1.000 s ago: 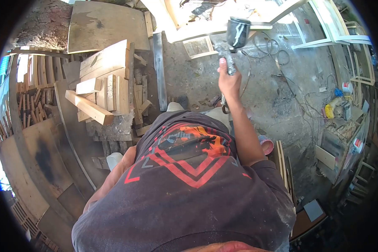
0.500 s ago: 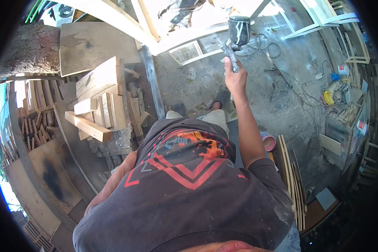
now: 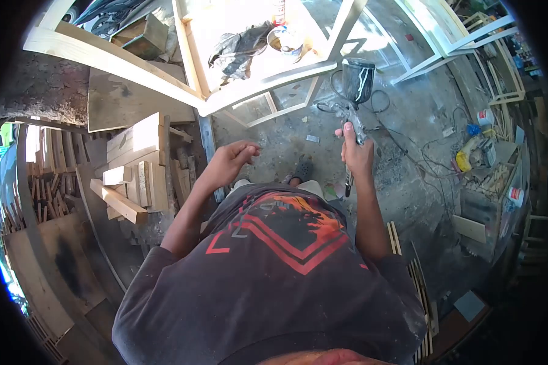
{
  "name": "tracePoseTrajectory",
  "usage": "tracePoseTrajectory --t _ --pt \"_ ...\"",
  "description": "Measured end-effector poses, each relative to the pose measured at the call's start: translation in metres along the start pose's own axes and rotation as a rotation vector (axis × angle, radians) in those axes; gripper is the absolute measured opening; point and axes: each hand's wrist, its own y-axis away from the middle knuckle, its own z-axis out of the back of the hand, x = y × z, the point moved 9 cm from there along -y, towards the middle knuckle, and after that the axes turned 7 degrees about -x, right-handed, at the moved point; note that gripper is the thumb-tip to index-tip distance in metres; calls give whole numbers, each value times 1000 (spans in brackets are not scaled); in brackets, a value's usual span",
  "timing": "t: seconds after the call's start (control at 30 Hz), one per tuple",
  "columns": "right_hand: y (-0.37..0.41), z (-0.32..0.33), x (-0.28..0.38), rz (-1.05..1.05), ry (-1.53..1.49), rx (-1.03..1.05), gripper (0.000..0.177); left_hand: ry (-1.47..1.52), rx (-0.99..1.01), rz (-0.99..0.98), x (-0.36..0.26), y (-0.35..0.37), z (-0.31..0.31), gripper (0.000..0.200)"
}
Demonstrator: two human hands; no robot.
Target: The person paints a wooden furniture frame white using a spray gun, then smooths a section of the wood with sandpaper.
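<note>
My right hand (image 3: 357, 149) grips a spray gun (image 3: 354, 121) by its handle, with a dark, paint-streaked cup (image 3: 357, 81) on top. A hose hangs below that hand. My left hand (image 3: 232, 161) is raised in front of my left side, fingers curled together; anything between them is too small to make out. Beyond both hands stands a pale wooden frame (image 3: 249, 91). Inside it, a dark cloth (image 3: 237, 53) and an open tub (image 3: 284, 41) rest on a bright surface.
Stacked wood pieces (image 3: 137, 182) stand at the left. More pale frames (image 3: 435, 61) are at the upper right. Cables run over the concrete floor (image 3: 402, 146) towards a cluttered bench (image 3: 484, 201) at the right. Thin strips lie beside my right elbow.
My left hand has come up into view from beside my body. My right hand and the spray gun appear lower and slightly further right. The view shows more of the frame.
</note>
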Motion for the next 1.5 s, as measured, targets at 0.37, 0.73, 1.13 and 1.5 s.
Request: tracePoseTrajectory --t 0.37,0.73,1.13,1.5 --pt "56 -83 86 358 -143 600 47 1117 -196 154 -43 -18 -46 52" --pt "71 -172 160 130 -266 805 52 1190 -393 -437 -53 -20 60 68" --pt "3 -189 107 593 94 593 43 -451 99 602 309 37 -56 72" --pt "-63 -121 65 362 87 730 40 -2155 -909 276 -187 -12 205 72"
